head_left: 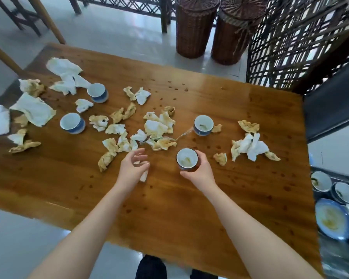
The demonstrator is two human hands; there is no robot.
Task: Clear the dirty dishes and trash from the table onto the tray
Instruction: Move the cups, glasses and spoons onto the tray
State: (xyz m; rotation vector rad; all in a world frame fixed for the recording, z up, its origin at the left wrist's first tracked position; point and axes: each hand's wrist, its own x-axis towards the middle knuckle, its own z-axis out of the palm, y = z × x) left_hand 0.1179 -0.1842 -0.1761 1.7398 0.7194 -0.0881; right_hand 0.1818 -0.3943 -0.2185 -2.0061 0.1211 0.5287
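My right hand (199,170) grips a small blue-and-white teacup (186,158) near the middle of the wooden table (189,208). My left hand (132,168) holds a crumpled white tissue (143,176) with curled fingers, just left of the cup. Three more teacups stand on the table: one to the right of centre (203,124), one at the left (72,123), one further back (97,92). Stained crumpled tissues (159,127) lie scattered across the table. At the right edge a dark tray (330,256) carries two cups (320,181) and a dirty plate (330,218).
Small crumbs and wet spots dot the tabletop. Two wicker baskets (193,27) stand on the floor behind the table, beside a dark lattice screen (290,37). Wooden chair legs (46,19) are at the back left. A dark chair seat (330,101) sits at the right.
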